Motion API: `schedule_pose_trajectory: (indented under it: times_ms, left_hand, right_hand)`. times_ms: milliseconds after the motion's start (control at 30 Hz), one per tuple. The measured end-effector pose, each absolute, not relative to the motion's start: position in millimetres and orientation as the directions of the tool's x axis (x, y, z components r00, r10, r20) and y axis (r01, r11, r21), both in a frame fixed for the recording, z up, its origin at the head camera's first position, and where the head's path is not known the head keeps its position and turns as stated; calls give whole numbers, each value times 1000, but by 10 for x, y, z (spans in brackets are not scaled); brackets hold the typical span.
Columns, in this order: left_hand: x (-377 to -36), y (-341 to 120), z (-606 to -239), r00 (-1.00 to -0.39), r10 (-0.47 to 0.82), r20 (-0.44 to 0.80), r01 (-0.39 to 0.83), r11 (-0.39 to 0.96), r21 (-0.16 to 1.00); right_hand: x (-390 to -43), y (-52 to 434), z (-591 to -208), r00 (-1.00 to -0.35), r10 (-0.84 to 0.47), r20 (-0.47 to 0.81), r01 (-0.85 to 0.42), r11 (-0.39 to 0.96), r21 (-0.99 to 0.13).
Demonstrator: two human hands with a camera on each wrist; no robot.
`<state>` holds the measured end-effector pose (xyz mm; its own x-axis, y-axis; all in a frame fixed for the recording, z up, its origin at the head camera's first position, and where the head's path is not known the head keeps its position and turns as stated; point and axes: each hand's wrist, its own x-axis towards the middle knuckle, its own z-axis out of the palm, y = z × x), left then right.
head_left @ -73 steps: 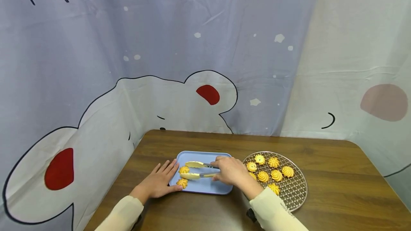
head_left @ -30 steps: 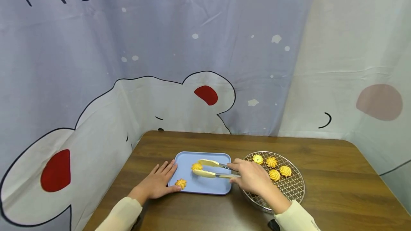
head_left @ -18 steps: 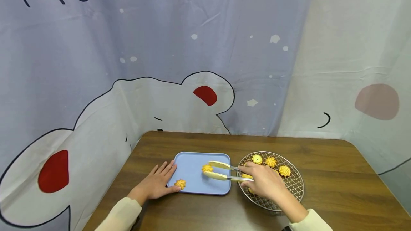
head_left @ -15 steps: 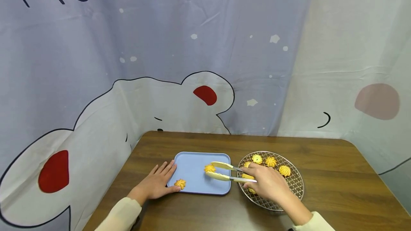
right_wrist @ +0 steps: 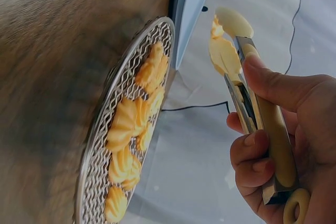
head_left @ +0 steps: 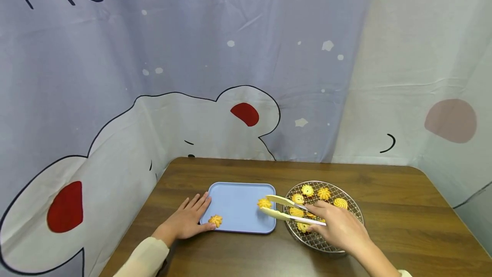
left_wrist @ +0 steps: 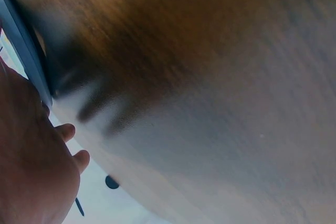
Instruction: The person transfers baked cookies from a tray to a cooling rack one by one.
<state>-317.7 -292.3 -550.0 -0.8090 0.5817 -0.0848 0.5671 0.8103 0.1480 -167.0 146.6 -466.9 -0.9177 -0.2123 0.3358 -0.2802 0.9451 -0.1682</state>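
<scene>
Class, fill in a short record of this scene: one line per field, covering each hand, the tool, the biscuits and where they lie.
Left hand: lies flat on the table, fingertips at the blue tray
Right hand: grips the tongs
Tongs: pinch one biscuit above the tray's right edge
Tray: one biscuit left, near the left hand
Wire rack: round, right of the tray, holds several biscuits

I see a dark brown wooden table [head_left: 384, 208] backed by a pale lilac cartoon-bear fabric curtain [head_left: 192, 76], evenly lit.
</scene>
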Motion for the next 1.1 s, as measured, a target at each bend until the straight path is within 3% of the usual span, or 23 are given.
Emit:
schedule_pose_trajectory:
  times_ms: [1100]
  left_hand:
    - [-3170,-2929,-5497,-805,589,-72,572,802,170]
  right_hand:
    - [-1035,2259,-4655,-932,-69,355,-148,968,-201]
